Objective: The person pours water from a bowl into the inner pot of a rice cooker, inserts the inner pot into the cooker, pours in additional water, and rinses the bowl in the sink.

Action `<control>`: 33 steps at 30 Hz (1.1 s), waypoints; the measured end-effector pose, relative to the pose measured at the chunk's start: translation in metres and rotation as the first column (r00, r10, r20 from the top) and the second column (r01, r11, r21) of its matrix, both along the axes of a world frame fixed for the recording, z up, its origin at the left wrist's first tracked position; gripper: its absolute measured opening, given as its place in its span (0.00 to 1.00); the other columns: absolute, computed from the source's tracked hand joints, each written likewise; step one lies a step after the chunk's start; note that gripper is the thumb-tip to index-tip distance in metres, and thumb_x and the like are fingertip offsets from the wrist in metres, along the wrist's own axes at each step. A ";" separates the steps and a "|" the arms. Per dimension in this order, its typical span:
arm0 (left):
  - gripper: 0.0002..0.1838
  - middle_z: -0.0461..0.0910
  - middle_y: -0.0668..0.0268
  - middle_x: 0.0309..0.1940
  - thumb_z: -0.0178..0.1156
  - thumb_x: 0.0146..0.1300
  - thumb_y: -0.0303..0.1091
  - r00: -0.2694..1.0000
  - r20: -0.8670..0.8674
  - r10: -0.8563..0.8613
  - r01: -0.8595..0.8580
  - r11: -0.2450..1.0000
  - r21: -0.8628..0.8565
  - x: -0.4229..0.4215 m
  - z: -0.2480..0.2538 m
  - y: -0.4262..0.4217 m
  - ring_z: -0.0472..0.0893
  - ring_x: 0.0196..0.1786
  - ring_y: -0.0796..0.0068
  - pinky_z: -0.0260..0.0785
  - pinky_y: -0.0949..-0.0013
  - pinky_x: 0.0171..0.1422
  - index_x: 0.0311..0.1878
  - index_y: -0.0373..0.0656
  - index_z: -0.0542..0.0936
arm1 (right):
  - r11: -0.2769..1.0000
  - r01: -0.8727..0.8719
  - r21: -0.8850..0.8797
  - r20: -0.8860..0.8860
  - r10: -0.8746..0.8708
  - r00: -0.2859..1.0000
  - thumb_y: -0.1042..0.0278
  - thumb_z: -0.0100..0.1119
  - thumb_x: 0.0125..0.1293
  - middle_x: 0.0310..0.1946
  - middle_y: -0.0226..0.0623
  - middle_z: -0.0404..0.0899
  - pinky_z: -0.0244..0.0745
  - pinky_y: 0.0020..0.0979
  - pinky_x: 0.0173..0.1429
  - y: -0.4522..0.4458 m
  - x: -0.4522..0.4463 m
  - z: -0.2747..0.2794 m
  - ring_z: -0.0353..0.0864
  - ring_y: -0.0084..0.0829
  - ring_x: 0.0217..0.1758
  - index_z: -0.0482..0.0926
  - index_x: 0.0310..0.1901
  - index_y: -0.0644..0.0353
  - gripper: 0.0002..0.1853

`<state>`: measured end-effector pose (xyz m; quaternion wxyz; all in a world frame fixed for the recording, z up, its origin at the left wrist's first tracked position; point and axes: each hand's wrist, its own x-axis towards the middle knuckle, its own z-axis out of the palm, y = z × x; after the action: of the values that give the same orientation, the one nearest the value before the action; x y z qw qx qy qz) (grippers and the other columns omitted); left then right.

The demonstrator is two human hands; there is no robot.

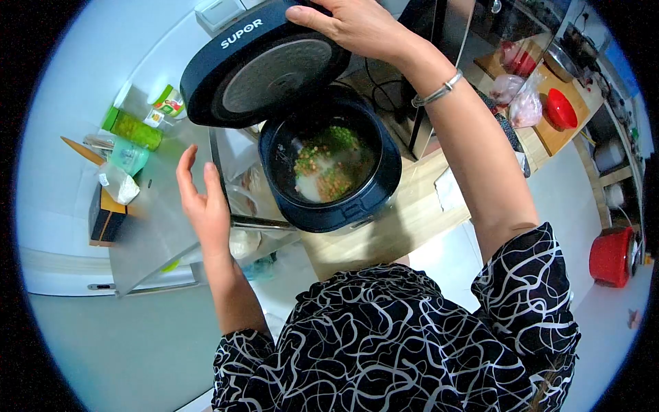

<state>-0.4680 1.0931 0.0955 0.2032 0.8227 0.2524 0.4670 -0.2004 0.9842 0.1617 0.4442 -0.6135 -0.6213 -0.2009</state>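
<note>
A dark rice cooker (343,216) marked SUPOR stands on the wooden counter with its lid (204,77) raised. Inside the pot lies food (328,180) with green and orange bits and a pale, whitish patch. At the top, my right hand (353,26) grips the lid's edge, the thumb on its front and the other fingers partly out of sight. My left hand (204,206) is held up to the left of the cooker, fingers apart and holding nothing.
Left of me, a grey surface (154,226) bears a green-lidded jar (134,130), a white tub (166,101) and a box (106,216). To the right are a red bowl (561,110), plastic bags (526,106) and a cutting board (549,137). A red pot (609,257) stands farther right.
</note>
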 end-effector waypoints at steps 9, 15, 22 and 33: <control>0.17 0.70 0.57 0.49 0.50 0.58 0.28 0.995 -0.083 0.055 -0.056 0.998 -0.015 -0.010 -0.005 -0.011 0.68 0.54 0.66 0.57 0.68 0.58 0.51 0.35 0.69 | 0.986 0.148 -0.080 -0.023 -0.151 0.988 0.51 0.40 0.63 0.49 0.42 0.70 0.61 0.38 0.56 0.017 0.004 0.012 0.64 0.44 0.54 0.70 0.50 0.58 0.22; 0.16 0.71 0.56 0.48 0.50 0.58 0.27 0.985 -0.169 0.022 -0.031 0.998 -0.051 -0.030 -0.016 -0.013 0.70 0.53 0.65 0.57 0.68 0.58 0.50 0.35 0.70 | 0.976 0.196 -0.094 -0.086 -0.204 0.975 0.49 0.39 0.63 0.50 0.42 0.69 0.60 0.40 0.56 0.043 0.009 0.022 0.63 0.43 0.55 0.68 0.52 0.56 0.23; 0.13 0.72 0.57 0.46 0.49 0.58 0.27 0.968 -0.206 -0.146 0.105 0.975 -0.195 -0.037 -0.035 -0.010 0.70 0.51 0.64 0.58 0.67 0.57 0.47 0.35 0.71 | 0.901 0.394 -0.180 -0.098 -0.415 0.904 0.42 0.34 0.62 0.57 0.43 0.63 0.59 0.45 0.58 0.067 0.001 0.026 0.61 0.42 0.60 0.65 0.55 0.49 0.26; 0.07 0.77 0.57 0.36 0.49 0.56 0.20 0.827 -0.045 -0.560 0.537 0.812 -0.228 0.003 -0.039 -0.058 0.76 0.39 0.65 0.67 0.68 0.46 0.37 0.34 0.75 | 0.763 -0.398 -0.509 -0.408 0.193 0.892 0.53 0.46 0.63 0.45 0.48 0.73 0.68 0.33 0.52 -0.109 -0.083 -0.003 0.74 0.38 0.48 0.68 0.50 0.65 0.23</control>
<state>-0.4646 1.0354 0.0560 0.3989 0.8595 0.0618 0.3137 -0.2833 0.8750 0.1590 0.3600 -0.6363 -0.6587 0.1779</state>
